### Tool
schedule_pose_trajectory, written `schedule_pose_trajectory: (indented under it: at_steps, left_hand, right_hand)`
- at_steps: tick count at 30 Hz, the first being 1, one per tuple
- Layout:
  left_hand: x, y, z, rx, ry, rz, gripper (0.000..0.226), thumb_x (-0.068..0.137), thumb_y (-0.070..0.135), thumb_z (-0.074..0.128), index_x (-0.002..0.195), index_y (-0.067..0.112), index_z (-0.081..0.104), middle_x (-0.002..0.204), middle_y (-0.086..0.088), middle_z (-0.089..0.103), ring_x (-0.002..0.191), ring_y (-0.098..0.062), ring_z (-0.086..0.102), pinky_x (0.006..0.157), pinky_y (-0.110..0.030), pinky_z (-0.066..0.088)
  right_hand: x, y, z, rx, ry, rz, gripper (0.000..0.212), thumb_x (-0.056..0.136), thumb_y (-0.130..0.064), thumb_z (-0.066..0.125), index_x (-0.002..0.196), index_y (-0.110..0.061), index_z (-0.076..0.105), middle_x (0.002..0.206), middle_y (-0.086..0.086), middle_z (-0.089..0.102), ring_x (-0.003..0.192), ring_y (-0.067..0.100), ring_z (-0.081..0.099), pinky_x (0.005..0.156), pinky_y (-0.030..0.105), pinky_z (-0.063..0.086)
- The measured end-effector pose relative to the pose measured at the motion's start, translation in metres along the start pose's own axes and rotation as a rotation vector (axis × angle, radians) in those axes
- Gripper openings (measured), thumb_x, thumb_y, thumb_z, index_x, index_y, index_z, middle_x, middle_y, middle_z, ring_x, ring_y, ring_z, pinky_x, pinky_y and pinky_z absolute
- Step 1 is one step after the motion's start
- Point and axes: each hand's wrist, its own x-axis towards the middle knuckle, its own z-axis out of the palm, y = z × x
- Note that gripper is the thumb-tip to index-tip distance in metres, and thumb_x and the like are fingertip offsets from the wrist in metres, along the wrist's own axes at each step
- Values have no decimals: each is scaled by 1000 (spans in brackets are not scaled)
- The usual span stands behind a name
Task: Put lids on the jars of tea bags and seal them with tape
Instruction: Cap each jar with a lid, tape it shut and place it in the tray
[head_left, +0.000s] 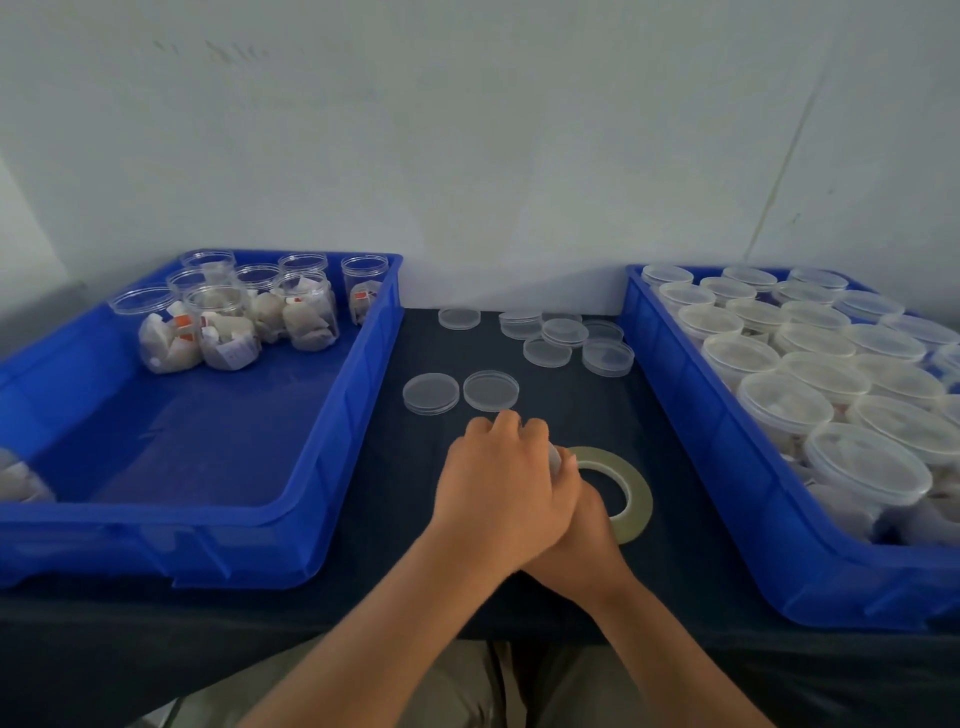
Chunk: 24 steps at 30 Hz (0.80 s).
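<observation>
Mid-seal at lower centre: my left hand (501, 486) clamps a mostly hidden jar (555, 457), right hand (582, 540) beneath, grip unclear, so next I reach for the tape roll (631, 493).

bins (358, 395): 2 | tape roll (631, 488): 1 | hands (501, 493): 2

You are looking at glossy blue plastic bins (358, 415), clear smooth plastic lids (491, 389), a matt dark tablecloth (415, 483), and shiny translucent tape (631, 491).
</observation>
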Motion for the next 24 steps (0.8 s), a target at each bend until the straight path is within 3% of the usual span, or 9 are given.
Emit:
schedule_pose_trajectory:
  at_steps: [4,8,10,12,15,18,24]
  left_hand:
    - [3,-20,0,-124,26,198,46,98,58,42,121,26,66,112,9,66,99,-12,59,85,-29,53]
    - [5,-31,-7,-230,2,266,42,98,54,54,128,29,68,121,12,67,110,-7,60,96,-31,53]
    - [0,-26,-6,-220,24,211,48,98,60,50,136,33,64,135,13,61,122,-7,55,103,-33,51]
    - [-9,-18,0,-162,78,68,64,95,71,41,144,34,56,145,10,52,132,-12,50,104,-34,49]
    - [-18,-5,10,-140,126,-162,81,88,84,32,148,30,46,139,5,53,123,-15,53,87,-30,46]
    - [-15,-2,17,-179,148,-187,80,89,84,38,146,28,48,133,5,55,118,-13,54,88,-27,45]
    - [-10,-17,16,-329,210,-32,63,84,67,53,135,30,60,125,11,64,108,-7,61,91,-23,45]
  right_hand:
    - [1,4,3,10,-5,-22,64,67,-46,89,122,-50,56,118,-26,64,107,-3,67,80,17,58]
    - [2,5,7,-31,-12,-1,69,66,-50,85,127,-35,58,116,-33,62,106,-7,65,78,13,55]
    - [2,1,7,-53,-12,-21,64,70,-49,85,127,-42,55,115,-33,60,107,-8,63,80,9,52]
    - [1,-3,5,-37,8,-46,62,76,-48,83,125,-59,47,121,-32,58,111,-7,62,84,7,50]
    - [-2,-6,4,52,52,30,66,76,-55,80,121,-78,38,127,-35,57,114,-10,61,84,4,49]
    - [-3,-6,4,64,58,43,66,74,-56,79,119,-80,38,125,-40,57,112,-13,61,81,3,49]
    - [1,6,6,99,29,47,75,68,-38,94,121,-61,46,117,-17,67,105,6,71,79,33,63]
